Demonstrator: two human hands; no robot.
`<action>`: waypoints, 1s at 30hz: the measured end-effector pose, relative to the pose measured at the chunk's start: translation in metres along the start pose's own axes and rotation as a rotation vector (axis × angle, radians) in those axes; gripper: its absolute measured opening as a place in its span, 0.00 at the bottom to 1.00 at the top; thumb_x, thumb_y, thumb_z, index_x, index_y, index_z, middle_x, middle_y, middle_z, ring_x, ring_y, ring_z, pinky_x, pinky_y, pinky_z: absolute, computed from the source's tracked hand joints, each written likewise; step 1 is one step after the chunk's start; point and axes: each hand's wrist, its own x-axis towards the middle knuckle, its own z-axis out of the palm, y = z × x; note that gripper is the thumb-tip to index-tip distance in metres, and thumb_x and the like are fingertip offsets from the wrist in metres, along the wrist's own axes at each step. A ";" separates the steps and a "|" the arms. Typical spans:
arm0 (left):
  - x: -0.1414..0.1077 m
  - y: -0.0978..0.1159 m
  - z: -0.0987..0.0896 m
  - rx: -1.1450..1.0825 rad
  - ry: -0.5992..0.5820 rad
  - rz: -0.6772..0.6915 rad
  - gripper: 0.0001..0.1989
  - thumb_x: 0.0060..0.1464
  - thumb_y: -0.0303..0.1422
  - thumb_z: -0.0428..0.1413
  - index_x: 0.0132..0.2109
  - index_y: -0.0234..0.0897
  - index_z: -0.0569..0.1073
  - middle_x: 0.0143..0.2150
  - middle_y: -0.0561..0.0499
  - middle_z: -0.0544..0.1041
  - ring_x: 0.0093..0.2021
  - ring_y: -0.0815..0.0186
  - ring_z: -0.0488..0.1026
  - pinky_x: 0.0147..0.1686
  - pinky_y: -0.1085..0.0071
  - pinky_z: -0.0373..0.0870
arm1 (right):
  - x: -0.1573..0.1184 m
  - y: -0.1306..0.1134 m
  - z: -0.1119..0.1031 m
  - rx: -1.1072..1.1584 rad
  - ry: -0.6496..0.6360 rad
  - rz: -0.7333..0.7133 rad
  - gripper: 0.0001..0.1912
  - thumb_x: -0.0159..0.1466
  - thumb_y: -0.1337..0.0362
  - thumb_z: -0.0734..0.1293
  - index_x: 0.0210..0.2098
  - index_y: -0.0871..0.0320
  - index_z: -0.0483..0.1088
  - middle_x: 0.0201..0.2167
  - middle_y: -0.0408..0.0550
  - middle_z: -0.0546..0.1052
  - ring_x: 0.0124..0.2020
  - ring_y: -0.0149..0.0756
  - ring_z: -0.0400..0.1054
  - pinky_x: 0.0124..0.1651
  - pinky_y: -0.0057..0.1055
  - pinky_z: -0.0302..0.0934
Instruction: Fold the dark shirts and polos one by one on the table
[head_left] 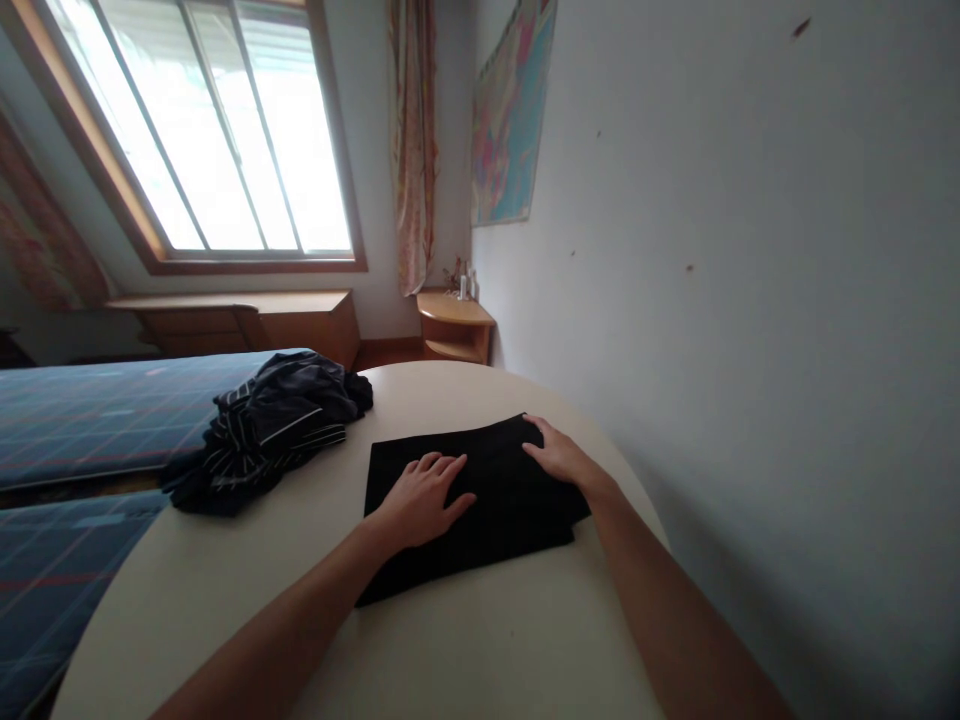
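Note:
A black cloth garment [495, 500] lies flat, folded into a rough rectangle, on a round cream table [465, 640]. My left hand [427, 497] rests palm down on its left half, fingers spread. At the garment's upper right corner is my right hand [559, 450], its thumb and fingers apart over the cloth edge. Part of the fabric's right side is hidden under my right hand and wrist.
A heap of dark striped clothes [270, 425] sits at the table's left edge, reaching toward a blue plaid bed [112, 410]. A white wall [750, 330] rises close on the right. Beyond the table are a corner shelf [457, 308] and a wooden desk [300, 305].

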 end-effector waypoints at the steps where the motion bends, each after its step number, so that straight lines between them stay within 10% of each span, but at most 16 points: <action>1: 0.005 -0.003 0.001 0.012 0.010 -0.021 0.35 0.63 0.54 0.44 0.70 0.40 0.57 0.70 0.43 0.60 0.71 0.48 0.50 0.66 0.49 0.50 | 0.000 -0.001 -0.002 0.000 -0.007 -0.019 0.30 0.65 0.65 0.64 0.66 0.59 0.60 0.64 0.54 0.67 0.63 0.41 0.63 0.65 0.35 0.54; 12: 0.037 -0.026 0.012 0.004 -0.071 -0.079 0.47 0.48 0.68 0.49 0.67 0.45 0.61 0.73 0.43 0.52 0.70 0.40 0.49 0.64 0.42 0.49 | 0.010 -0.001 -0.003 0.026 -0.067 0.034 0.24 0.67 0.67 0.59 0.61 0.61 0.68 0.60 0.53 0.72 0.61 0.40 0.65 0.65 0.34 0.54; 21: 0.034 -0.019 0.018 0.035 0.016 0.003 0.36 0.62 0.57 0.43 0.69 0.43 0.58 0.73 0.44 0.53 0.73 0.47 0.43 0.68 0.46 0.42 | 0.011 0.009 -0.002 0.055 -0.085 0.035 0.29 0.62 0.73 0.56 0.62 0.66 0.66 0.62 0.54 0.70 0.63 0.36 0.63 0.66 0.30 0.52; 30: 0.007 0.027 0.026 0.060 -0.028 0.032 0.36 0.65 0.53 0.39 0.71 0.35 0.54 0.73 0.39 0.49 0.73 0.46 0.43 0.67 0.47 0.48 | 0.010 0.017 -0.001 0.019 0.012 0.066 0.28 0.61 0.73 0.58 0.61 0.63 0.68 0.60 0.53 0.71 0.61 0.37 0.65 0.66 0.30 0.53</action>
